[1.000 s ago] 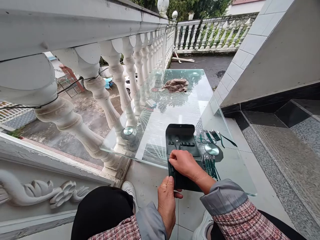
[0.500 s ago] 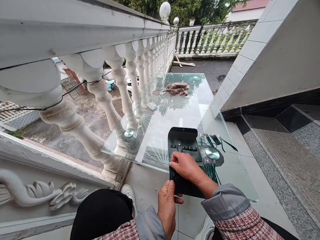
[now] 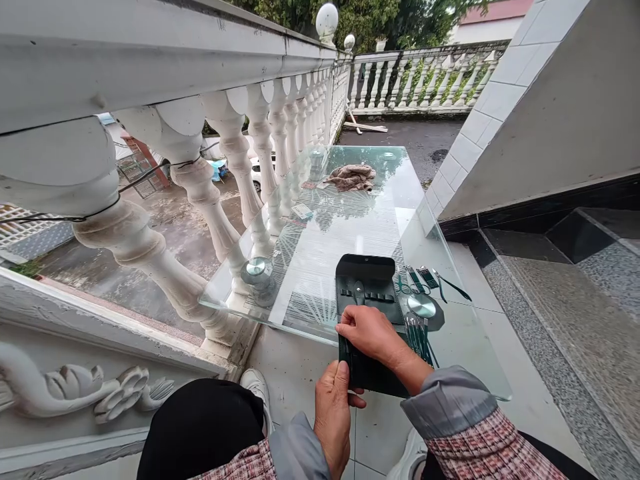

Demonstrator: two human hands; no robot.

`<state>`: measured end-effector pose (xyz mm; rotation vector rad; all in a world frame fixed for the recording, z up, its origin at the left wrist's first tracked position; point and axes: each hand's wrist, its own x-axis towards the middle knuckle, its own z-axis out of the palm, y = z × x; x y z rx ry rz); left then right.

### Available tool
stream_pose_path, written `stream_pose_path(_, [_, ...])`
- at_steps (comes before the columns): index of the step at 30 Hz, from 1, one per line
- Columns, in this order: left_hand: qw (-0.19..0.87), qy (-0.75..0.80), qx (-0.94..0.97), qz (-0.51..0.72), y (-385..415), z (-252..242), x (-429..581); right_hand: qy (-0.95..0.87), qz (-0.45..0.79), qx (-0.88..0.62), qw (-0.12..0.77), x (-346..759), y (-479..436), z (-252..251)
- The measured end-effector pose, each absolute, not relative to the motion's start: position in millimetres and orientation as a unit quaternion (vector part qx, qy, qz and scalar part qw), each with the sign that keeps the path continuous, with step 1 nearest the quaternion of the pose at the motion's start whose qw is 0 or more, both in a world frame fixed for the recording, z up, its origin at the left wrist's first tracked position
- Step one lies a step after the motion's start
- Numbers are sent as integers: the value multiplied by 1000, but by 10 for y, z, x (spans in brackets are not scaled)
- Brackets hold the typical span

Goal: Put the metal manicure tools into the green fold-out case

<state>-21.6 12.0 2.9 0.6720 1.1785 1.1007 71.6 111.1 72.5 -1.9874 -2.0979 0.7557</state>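
Head cam, hands (image 3: 376, 339) (image 3: 334, 410) on dk-green leather roll (image 3: 367, 287), steel tools (image 3: 417, 337), glass tbl (image 3: 350, 233)

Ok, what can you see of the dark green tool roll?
The dark green tool roll looks leathery and lies open on the glass tabletop, its near end apparently overhanging the glass edge. A plain flap lies at the far end; below it are small slots and one small tool. The right hand rests on it; the left hand pinches its near left edge.

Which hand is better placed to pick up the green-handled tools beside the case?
Right, probably: the right hand lies across the dark leather case, beside the green-handled tools. The left hand pinches the case's near edge, farther from them.
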Motion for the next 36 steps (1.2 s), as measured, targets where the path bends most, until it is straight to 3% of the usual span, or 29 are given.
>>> stream_pose_path(23, [644, 518, 284, 487, 117, 58, -207, -716, 254, -645, 80, 781, 1072, 844])
stream_pose_path(36, [649, 518, 266, 489, 120, 83, -207, -703, 319, -625, 116, 881, 1143, 740])
